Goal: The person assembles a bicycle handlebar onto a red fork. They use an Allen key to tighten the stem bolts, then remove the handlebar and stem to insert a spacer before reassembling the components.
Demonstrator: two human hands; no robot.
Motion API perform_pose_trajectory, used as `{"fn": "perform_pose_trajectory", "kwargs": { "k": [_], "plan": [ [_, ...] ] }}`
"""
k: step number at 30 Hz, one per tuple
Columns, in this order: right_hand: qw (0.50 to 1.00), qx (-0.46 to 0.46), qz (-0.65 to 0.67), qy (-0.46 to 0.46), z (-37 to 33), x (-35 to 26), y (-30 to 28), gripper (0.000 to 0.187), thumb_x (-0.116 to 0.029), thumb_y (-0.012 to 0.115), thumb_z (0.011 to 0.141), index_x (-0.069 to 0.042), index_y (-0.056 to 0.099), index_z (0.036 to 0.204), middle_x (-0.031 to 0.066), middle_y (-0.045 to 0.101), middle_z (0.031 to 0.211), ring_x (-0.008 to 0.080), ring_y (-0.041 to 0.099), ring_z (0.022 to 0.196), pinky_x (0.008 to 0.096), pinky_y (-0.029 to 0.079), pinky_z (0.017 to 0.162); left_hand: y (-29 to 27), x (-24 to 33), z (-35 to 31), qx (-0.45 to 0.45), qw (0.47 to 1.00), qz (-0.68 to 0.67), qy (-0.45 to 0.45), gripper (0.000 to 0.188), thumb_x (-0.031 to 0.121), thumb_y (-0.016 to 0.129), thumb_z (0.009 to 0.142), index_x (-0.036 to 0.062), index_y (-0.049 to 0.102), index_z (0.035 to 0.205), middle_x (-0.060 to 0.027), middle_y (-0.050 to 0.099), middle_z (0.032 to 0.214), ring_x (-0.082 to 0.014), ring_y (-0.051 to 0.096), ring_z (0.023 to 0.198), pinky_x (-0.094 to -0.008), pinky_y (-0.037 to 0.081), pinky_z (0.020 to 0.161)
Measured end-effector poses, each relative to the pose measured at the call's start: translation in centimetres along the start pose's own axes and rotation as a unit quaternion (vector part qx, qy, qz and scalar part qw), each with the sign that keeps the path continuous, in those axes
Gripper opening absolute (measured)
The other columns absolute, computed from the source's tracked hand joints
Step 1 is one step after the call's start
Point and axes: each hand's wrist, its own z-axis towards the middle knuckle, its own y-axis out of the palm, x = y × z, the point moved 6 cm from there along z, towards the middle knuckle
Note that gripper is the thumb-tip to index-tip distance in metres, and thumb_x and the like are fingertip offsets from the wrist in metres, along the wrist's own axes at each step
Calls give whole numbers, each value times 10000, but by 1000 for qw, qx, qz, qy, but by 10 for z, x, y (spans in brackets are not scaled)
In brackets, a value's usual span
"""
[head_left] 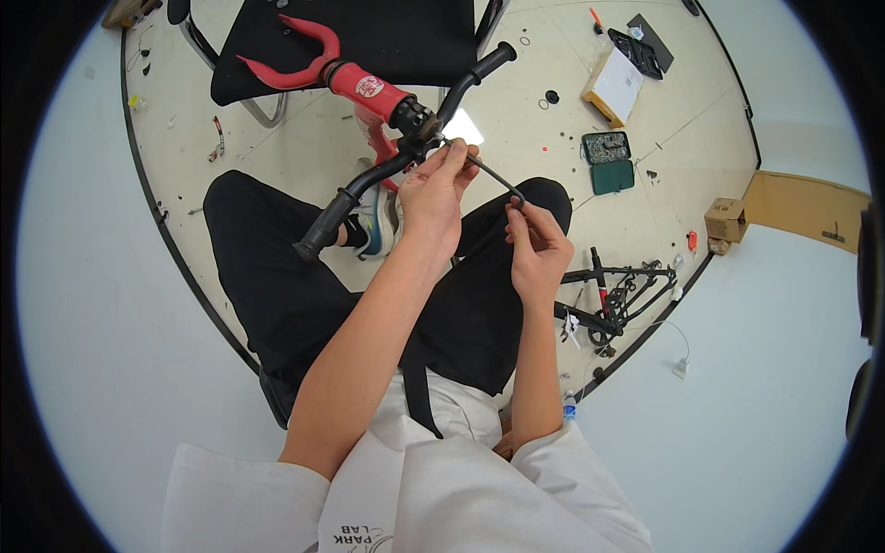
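The person sits with a black handlebar held over the lap, its rubber grips pointing up-right and down-left, fixed at the middle to a red stem and fork that reaches away toward a black chair seat. The left hand is closed at the handlebar's centre clamp, thumb and fingertips pinched on the upper end of a long black hex key — the tool slants down to the right from the clamp. The right hand sits lower, just beside the left, its fingers curled and pinching the bent lower end of the same key above the right thigh. On the pale floor beyond the knees lie an open green bit case, a cardboard box with a black tray beside it, and a few small rings. Farther right, near the floor's dark edge, a black bicycle frame lies flat, with a small brown carton well apart from it.
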Motion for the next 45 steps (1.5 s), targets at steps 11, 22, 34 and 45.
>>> {"fn": "perform_pose_trajectory", "kwargs": {
  "k": [11, 22, 34, 45],
  "plan": [
    [962, 24, -204, -180, 18, -24, 0, 128, 44, 685, 815, 23, 707, 939, 90, 683, 855, 130, 630, 680, 230, 491, 590, -1, -1, 3, -7, 1000, -2, 7, 179, 124, 684, 895, 6, 663, 1028, -76, 679, 964, -133, 630, 875, -239, 519, 793],
    [994, -1, -101, 35, 44, -2, -13, 113, -5, 686, 826, 39, 710, 928, 101, 702, 844, 126, 615, 608, 243, 491, 563, 2, 2, 1, -18, 1000, -10, -1, 193, 129, 657, 916, 0, 645, 1059, -73, 665, 966, -159, 635, 897, -243, 508, 813],
    [867, -46, 395, 299, 4, 20, 9, 242, -209, 614, 931, 28, 637, 977, 143, 673, 880, 130, 568, 638, 254, 476, 571, -4, -2, 6, -34, 999, -4, 4, 198, 128, 666, 909, 3, 652, 1063, -64, 664, 971, -149, 628, 897, -240, 498, 809],
    [939, -22, 275, 208, 9, 13, 7, 230, -112, 633, 922, 74, 631, 1059, 152, 677, 911, 122, 592, 655, 247, 497, 585, -4, 0, 4, -36, 999, 2, 7, 191, 129, 672, 906, 3, 681, 1048, -82, 680, 971, -136, 637, 864, -237, 510, 791]
  ]
}}
